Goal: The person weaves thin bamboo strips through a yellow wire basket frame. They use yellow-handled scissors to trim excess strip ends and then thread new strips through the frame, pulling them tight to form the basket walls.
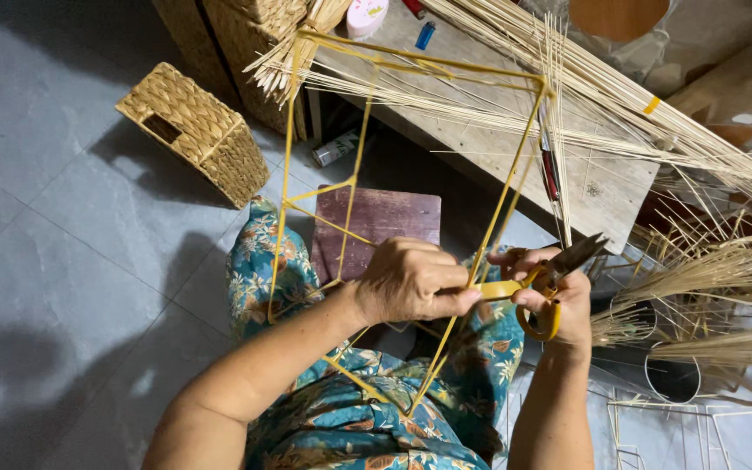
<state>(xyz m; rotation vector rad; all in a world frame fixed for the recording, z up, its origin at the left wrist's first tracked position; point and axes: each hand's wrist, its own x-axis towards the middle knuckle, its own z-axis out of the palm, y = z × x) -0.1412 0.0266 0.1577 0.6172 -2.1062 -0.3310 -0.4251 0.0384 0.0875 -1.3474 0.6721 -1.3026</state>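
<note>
A yellow wire frame point(324, 187), box-shaped, rests on my lap and rises toward the wooden table. My left hand point(411, 280) is closed around one of its slanted bars, pinching a strip of yellow tape point(496, 289) wrapped there. My right hand point(560, 300) holds scissors with yellow handles point(543, 322); their dark blades point(580, 252) point up and to the right, just right of the taped bar. The two hands almost touch at the tape.
A wooden table point(567, 165) carries long bundles of thin reeds point(620, 87). A woven basket point(198, 130) lies on the grey floor at left. A dark red stool point(385, 222) stands under the frame. Reed bunches in cans point(672, 379) and white wire frames point(698, 435) crowd the right.
</note>
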